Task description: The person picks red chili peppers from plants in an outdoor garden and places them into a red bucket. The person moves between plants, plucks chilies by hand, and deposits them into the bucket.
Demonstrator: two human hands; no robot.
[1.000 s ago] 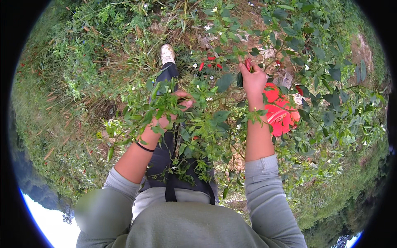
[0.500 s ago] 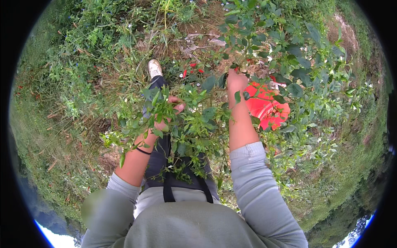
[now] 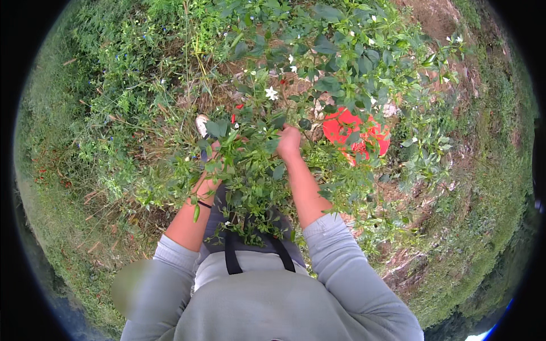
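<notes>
"While the leafy plant [image 3: 253, 170] is spreading between both forearms [image 3: 307, 190], what are the grips doing?"

"Left hand [image 3: 216, 149]: reaching into the plant's left side, which is hiding its grip; opening and hold, cannot tell. Right hand [image 3: 289, 141]: curling at the plant's right side; hold, cannot tell. Red object [image 3: 341, 126]: showing farther right."

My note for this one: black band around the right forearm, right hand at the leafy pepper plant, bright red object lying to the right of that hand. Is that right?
Not quite: the black band is around the left forearm, as the head view shows. The rest stands: the right hand is at the leafy pepper plant, and the bright red object lies to its right.
</notes>
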